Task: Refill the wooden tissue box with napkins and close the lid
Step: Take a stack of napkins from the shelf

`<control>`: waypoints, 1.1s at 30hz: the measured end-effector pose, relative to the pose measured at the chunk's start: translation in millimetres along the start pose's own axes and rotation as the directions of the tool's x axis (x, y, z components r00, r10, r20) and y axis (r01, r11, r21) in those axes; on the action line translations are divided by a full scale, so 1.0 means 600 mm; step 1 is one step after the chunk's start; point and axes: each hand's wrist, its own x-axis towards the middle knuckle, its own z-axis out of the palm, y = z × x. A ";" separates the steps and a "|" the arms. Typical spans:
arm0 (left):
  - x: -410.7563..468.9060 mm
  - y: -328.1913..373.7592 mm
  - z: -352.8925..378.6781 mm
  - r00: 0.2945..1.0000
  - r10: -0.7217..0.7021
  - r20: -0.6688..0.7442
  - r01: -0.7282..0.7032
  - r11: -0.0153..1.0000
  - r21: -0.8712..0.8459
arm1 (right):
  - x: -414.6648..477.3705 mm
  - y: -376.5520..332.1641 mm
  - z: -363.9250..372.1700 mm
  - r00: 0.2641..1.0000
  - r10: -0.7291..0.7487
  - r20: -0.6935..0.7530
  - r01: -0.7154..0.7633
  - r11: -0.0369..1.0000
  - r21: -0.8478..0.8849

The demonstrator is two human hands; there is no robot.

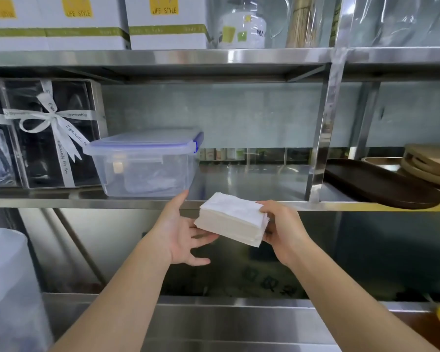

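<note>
Head view: the fetching step is judged to be in hand, a stack of napkins (232,219) being held in the air just in front of the steel shelf (239,205), near the lidded plastic container (145,161); the wooden tissue box is not seen. The stack is clamped at its right end by the right hand (282,229), thumb on top, while the left hand (183,232) is spread open, its fingers touching the underside. Next, the stack must be carried to the box, kept level and squared.
</note>
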 end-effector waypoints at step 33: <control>-0.300 -0.119 0.009 0.988 0.102 -0.115 -0.054 0.930 0.364 | -0.295 -0.014 -0.101 0.925 0.276 0.261 -0.201 0.938 -0.281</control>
